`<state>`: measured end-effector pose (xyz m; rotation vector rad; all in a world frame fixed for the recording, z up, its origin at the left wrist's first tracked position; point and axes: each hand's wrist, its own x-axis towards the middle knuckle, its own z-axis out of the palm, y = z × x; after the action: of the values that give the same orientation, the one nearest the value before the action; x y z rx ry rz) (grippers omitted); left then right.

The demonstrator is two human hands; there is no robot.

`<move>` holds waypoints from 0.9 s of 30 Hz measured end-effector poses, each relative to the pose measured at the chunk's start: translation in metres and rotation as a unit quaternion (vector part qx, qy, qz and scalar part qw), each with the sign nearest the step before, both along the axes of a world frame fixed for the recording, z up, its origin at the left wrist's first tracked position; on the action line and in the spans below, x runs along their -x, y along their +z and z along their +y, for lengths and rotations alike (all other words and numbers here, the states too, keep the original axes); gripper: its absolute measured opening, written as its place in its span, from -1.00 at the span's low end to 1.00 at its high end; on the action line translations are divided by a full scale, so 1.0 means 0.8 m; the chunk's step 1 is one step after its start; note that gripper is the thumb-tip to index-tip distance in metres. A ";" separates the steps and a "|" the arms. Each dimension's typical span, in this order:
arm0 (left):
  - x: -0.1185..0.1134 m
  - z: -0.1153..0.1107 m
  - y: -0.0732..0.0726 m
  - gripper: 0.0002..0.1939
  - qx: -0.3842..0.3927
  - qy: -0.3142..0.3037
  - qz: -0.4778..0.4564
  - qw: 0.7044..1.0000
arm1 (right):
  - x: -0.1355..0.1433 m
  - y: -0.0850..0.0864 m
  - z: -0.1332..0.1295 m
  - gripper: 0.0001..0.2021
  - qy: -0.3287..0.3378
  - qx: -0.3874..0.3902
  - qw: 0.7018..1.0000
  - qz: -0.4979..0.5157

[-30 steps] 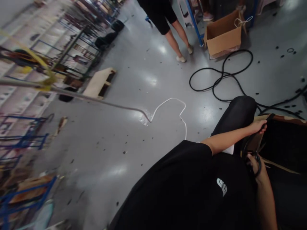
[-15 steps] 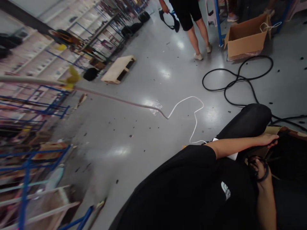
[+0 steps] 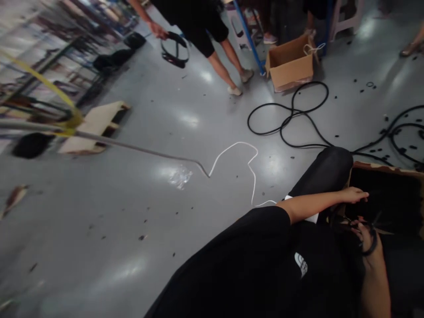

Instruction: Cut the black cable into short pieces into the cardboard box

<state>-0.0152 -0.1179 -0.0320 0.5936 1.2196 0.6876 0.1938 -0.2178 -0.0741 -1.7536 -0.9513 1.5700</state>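
My left hand [image 3: 355, 194] reaches over the edge of a cardboard box [image 3: 374, 166] full of black material [image 3: 391, 194]. Its fingers are pinched together; whatever they hold is too dark to make out. Lower down, my right hand [image 3: 367, 238] is closed on black-handled scissors [image 3: 373, 245], a handle loop circling the hand. Dark surroundings hide most of the blades. A white object [image 3: 313, 218] shows partly beneath my left forearm, beside my bent knee [image 3: 334, 163].
A white cord [image 3: 254, 176] runs over the grey floor toward me. Black hose [image 3: 291, 115] lies coiled beyond my knee. Farther off are an open carton [image 3: 291, 73], a standing person [image 3: 212, 39] holding a black strap-like ring [image 3: 175, 51], and a wooden pallet [image 3: 96, 123].
The view has swung left, shifting the background. My left fingers have moved slightly back from the dark material. My right hand still grips the scissors, turned a little. The other person's ring is raised.
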 end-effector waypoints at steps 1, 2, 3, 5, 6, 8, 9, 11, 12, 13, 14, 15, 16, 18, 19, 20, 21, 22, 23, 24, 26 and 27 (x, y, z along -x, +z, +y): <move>-0.006 0.000 -0.006 -0.32 -0.002 -0.009 0.006 1.000 | -0.009 0.005 -0.003 -0.33 -0.011 0.001 1.000 -0.011; -0.011 0.000 -0.013 -0.40 -0.004 -0.019 0.012 1.000 | -0.017 0.011 -0.006 -0.33 -0.025 0.001 0.999 -0.022; -0.017 0.000 -0.020 -0.49 -0.008 -0.027 0.015 0.999 | -0.025 0.016 -0.009 -0.32 -0.040 0.000 0.999 -0.035; -0.027 0.000 -0.034 -0.64 -0.020 -0.035 0.003 0.999 | -0.038 0.026 -0.015 -0.30 -0.063 -0.002 0.996 -0.056; -0.032 -0.001 -0.040 -0.66 -0.024 -0.035 -0.003 0.999 | -0.043 0.029 -0.019 -0.29 -0.068 -0.001 0.996 -0.062; -0.039 -0.001 -0.048 -0.68 -0.023 -0.037 -0.015 0.999 | -0.050 0.030 -0.024 -0.28 -0.075 0.005 0.995 -0.066; -0.041 -0.001 -0.050 -0.68 -0.017 -0.039 -0.021 0.999 | -0.051 0.028 -0.027 -0.28 -0.081 0.011 0.995 -0.062; -0.045 -0.001 -0.051 -0.67 0.007 -0.042 -0.034 0.999 | -0.051 0.021 -0.031 -0.29 -0.095 0.023 0.994 -0.051; -0.046 0.000 -0.051 -0.65 0.021 -0.043 -0.039 0.998 | -0.050 0.016 -0.033 -0.30 -0.100 0.028 0.994 -0.045; -0.047 0.000 -0.049 -0.63 0.033 -0.044 -0.043 0.998 | -0.047 0.011 -0.035 -0.32 -0.102 0.034 0.994 -0.037; -0.047 0.001 -0.048 -0.61 0.042 -0.046 -0.045 0.997 | -0.044 0.006 -0.037 -0.33 -0.099 0.040 0.994 -0.028; -0.048 0.001 -0.046 -0.59 0.049 -0.049 -0.046 0.997 | -0.041 0.002 -0.040 -0.34 -0.096 0.047 0.994 -0.020; -0.048 0.001 -0.045 -0.59 0.052 -0.054 -0.047 0.996 | -0.038 -0.001 -0.042 -0.35 -0.094 0.052 0.994 -0.013; -0.048 0.000 -0.042 -0.60 0.056 -0.068 -0.047 0.995 | -0.033 -0.003 -0.047 -0.33 -0.098 0.058 0.994 -0.006; -0.047 -0.002 -0.041 -0.62 0.059 -0.077 -0.050 0.994 | -0.032 -0.003 -0.048 -0.33 -0.102 0.057 0.993 -0.008; -0.047 -0.004 -0.041 -0.64 0.060 -0.089 -0.055 0.993 | -0.031 -0.001 -0.048 -0.32 -0.105 0.055 0.993 -0.013; -0.047 -0.007 -0.041 -0.67 0.059 -0.103 -0.063 0.991 | -0.032 0.002 -0.048 -0.32 -0.109 0.053 0.992 -0.020; -0.046 -0.010 -0.042 -0.70 0.058 -0.120 -0.071 0.989 | -0.033 0.006 -0.047 -0.32 -0.109 0.050 0.992 -0.027; -0.046 -0.013 -0.044 -0.71 0.054 -0.137 -0.078 0.986 | -0.035 0.011 -0.045 -0.32 -0.109 0.046 0.992 -0.035; -0.045 -0.016 -0.046 -0.70 0.050 -0.152 -0.082 0.984 | -0.038 0.016 -0.043 -0.31 -0.105 0.039 0.993 -0.041; -0.045 -0.020 -0.050 -0.64 0.044 -0.169 -0.073 0.982 | -0.045 0.025 -0.037 -0.31 -0.087 0.031 0.995 -0.046; -0.044 -0.021 -0.052 -0.62 0.041 -0.168 -0.062 0.983 | -0.048 0.028 -0.033 -0.32 -0.072 0.029 0.996 -0.045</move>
<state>0.0199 -0.1346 -0.0735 0.6595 0.9949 0.3814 0.2325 -0.2440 -0.0520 -1.9015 -0.8094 1.4520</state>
